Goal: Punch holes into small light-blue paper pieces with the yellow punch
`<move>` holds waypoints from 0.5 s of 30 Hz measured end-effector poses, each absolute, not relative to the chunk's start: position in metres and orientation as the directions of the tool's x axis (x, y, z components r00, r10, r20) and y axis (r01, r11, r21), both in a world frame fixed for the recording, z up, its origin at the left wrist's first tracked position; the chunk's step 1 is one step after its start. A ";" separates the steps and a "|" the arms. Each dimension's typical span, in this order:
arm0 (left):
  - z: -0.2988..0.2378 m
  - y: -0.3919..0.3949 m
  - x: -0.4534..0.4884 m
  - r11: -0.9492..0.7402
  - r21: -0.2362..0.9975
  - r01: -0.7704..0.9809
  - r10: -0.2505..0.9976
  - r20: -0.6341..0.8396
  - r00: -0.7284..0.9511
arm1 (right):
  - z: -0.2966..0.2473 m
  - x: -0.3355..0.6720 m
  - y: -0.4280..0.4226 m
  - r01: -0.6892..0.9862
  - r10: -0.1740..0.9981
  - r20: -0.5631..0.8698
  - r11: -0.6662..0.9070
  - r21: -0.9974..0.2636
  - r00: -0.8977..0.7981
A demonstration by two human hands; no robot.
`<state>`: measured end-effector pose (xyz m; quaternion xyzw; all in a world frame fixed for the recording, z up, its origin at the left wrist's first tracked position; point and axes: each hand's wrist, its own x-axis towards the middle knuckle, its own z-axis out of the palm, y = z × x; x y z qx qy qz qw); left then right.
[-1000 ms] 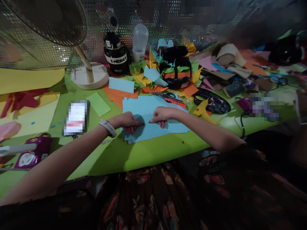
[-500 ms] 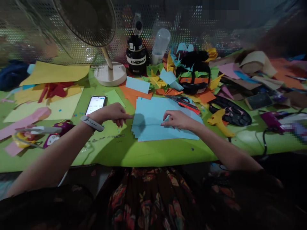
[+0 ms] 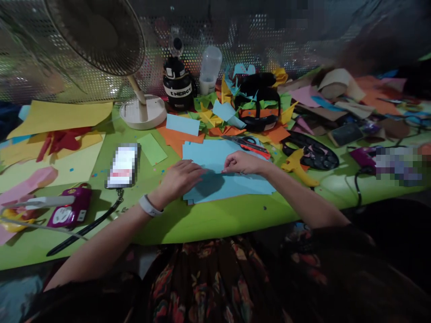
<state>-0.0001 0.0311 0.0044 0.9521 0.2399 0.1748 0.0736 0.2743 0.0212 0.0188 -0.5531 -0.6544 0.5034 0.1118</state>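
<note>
A stack of light blue paper sheets (image 3: pixel 235 181) lies on the green table (image 3: pixel 208 217) in front of me. My left hand (image 3: pixel 180 179), with a white watch on its wrist, rests on the stack's left part, fingers stretched flat. My right hand (image 3: pixel 244 162) sits at the stack's top middle with fingertips pinched together on the top sheet, which looks slightly lifted or folded there. Red-handled scissors (image 3: pixel 247 144) lie just beyond the right hand.
A phone (image 3: pixel 123 165) lies left of the stack. A desk fan (image 3: pixel 111 45), a black jar (image 3: pixel 177 87) and a clear bottle (image 3: pixel 209 69) stand at the back. Folded paper shapes, coloured scraps, a yellow glue gun (image 3: pixel 298 167) and a purple device (image 3: pixel 69 211) surround the work area.
My left hand came back from beside the phone onto the blue stack. My right hand shifted slightly and now pinches the top sheet. The camera view swung a little.
</note>
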 end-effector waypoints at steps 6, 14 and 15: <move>0.000 0.031 0.002 -0.914 0.027 0.404 0.393 0.301 0.869 | 0.018 0.272 0.023 0.657 0.841 -0.389 -0.055 -0.752 -0.375; -0.008 0.032 0.003 -0.901 0.003 0.434 0.413 0.316 0.855 | -0.001 0.263 -0.001 0.764 0.870 0.046 0.456 -0.456 -0.491; -0.010 0.034 0.002 -0.904 -0.018 0.427 0.398 0.329 0.856 | -0.005 0.263 -0.002 0.762 0.865 0.053 0.466 -0.450 -0.499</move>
